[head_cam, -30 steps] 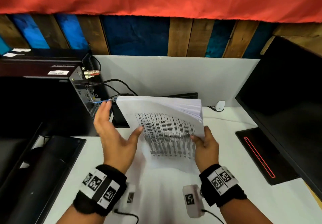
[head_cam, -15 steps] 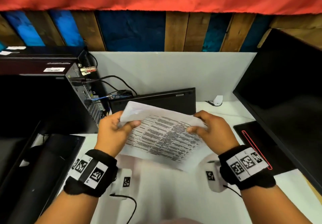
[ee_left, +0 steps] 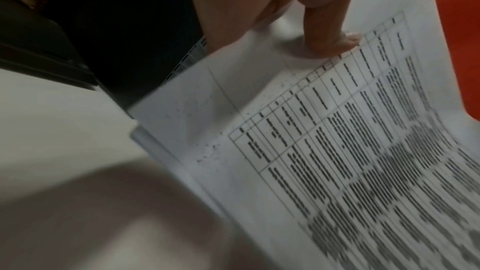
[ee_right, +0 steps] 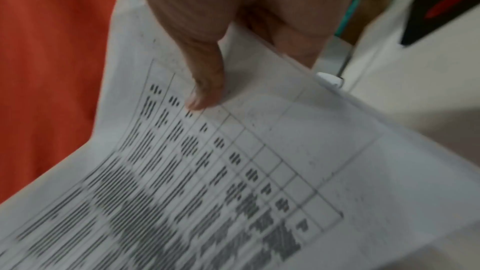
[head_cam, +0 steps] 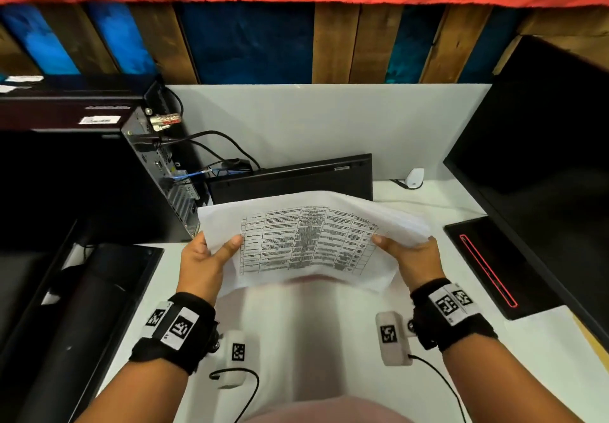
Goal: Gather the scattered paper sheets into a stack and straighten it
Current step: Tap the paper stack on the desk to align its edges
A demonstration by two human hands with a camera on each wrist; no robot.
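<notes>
A stack of white paper sheets (head_cam: 306, 241) with a printed table on the top sheet is held in the air over the white desk (head_cam: 329, 340), long side across. My left hand (head_cam: 204, 254) grips its left edge, thumb on top and fingers underneath. My right hand (head_cam: 412, 254) grips the right edge the same way. In the left wrist view the thumb (ee_left: 330, 42) presses on the top sheet of the stack (ee_left: 337, 151). In the right wrist view the thumb (ee_right: 205, 89) lies on the table print of the stack (ee_right: 233, 171). The sheets sag in the middle and their far edges are fanned.
A black keyboard (head_cam: 290, 178) stands on edge against the white partition behind the paper. A computer tower (head_cam: 99, 175) with cables is at the left, a black monitor (head_cam: 543, 159) and its base (head_cam: 494, 264) at the right. A small white object (head_cam: 414, 177) sits at the back.
The stack stood upright a second ago; it has been turned and now lies nearly flat, long side across. Both hands shifted to grip its left and right edges.
</notes>
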